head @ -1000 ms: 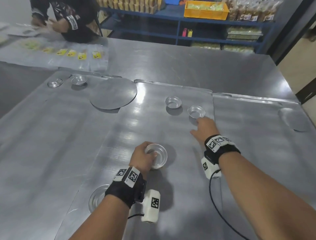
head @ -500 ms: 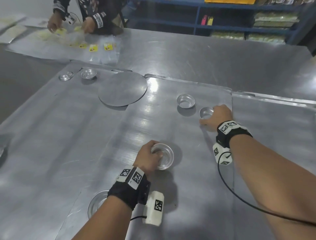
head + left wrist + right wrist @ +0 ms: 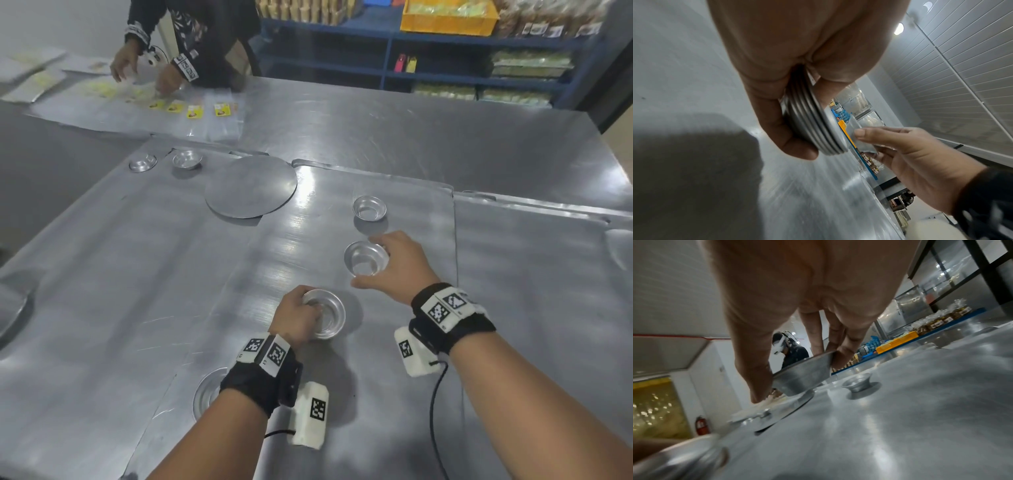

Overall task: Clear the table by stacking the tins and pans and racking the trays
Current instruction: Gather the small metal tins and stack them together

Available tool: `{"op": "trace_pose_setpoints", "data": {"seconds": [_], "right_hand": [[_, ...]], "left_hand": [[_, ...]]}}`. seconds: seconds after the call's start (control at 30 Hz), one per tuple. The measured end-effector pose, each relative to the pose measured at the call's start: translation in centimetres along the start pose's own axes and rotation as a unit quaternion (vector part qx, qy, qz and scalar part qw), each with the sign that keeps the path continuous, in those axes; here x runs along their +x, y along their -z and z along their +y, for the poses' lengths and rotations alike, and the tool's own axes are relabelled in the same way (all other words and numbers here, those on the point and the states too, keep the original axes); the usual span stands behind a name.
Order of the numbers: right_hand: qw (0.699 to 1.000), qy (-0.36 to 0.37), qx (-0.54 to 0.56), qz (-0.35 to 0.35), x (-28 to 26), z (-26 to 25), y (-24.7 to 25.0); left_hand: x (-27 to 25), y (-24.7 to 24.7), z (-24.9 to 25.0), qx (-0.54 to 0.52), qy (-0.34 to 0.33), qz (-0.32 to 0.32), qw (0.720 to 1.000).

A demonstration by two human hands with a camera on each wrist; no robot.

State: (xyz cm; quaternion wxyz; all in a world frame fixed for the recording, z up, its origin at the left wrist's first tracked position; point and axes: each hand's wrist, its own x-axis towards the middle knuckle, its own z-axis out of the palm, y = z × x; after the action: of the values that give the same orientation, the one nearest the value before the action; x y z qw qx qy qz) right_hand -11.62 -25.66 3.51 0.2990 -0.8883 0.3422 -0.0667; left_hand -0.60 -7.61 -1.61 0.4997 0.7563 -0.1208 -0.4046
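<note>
My left hand (image 3: pixel 301 318) grips a stack of several nested small metal tins (image 3: pixel 325 317) above the steel table; the left wrist view shows the stack's layered rims (image 3: pixel 813 129) between thumb and fingers. My right hand (image 3: pixel 394 263) holds a single tin (image 3: pixel 365 258) by its rim, lifted off the table, just beyond and to the right of the stack. In the right wrist view thumb and fingers pinch that tin (image 3: pixel 803 376). Another loose tin (image 3: pixel 369 208) sits farther back, seen also as a tin (image 3: pixel 857 383) on the table.
A round flat pan (image 3: pixel 251 186) lies upside down at centre back. Two more tins (image 3: pixel 186 159) stand at the back left, one tin (image 3: pixel 209 390) under my left forearm. Flat trays (image 3: pixel 531 274) cover the table. A person (image 3: pixel 191 41) works with packets at the far left.
My right hand reached the far tin, closed on it, lifted it and drew it back toward the stack. My left hand kept holding the stack in place.
</note>
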Motion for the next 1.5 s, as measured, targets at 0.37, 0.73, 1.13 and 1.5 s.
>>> {"op": "trace_pose_setpoints", "data": {"seconds": [0.37, 0.73, 1.13, 1.5], "right_hand": [[0.997, 0.068, 0.016, -0.024, -8.3, -5.7, -3.2], [0.994, 0.097, 0.039, -0.020, -12.2, -8.8, -5.2], [0.988, 0.097, -0.018, -0.119, -10.1, -5.9, -5.4], [0.984, 0.008, -0.141, -0.112, 0.0, -0.2, -3.3]], "left_hand": [[-5.0, 1.9, 1.8, -0.154, 0.048, -0.035, 0.986], [-7.8, 3.2, 0.6, -0.091, -0.016, -0.033, 0.995], [-6.7, 3.6, -0.9, -0.100, 0.002, 0.002, 0.995], [-3.9, 3.1, -0.7, -0.091, 0.020, 0.033, 0.995]]}}
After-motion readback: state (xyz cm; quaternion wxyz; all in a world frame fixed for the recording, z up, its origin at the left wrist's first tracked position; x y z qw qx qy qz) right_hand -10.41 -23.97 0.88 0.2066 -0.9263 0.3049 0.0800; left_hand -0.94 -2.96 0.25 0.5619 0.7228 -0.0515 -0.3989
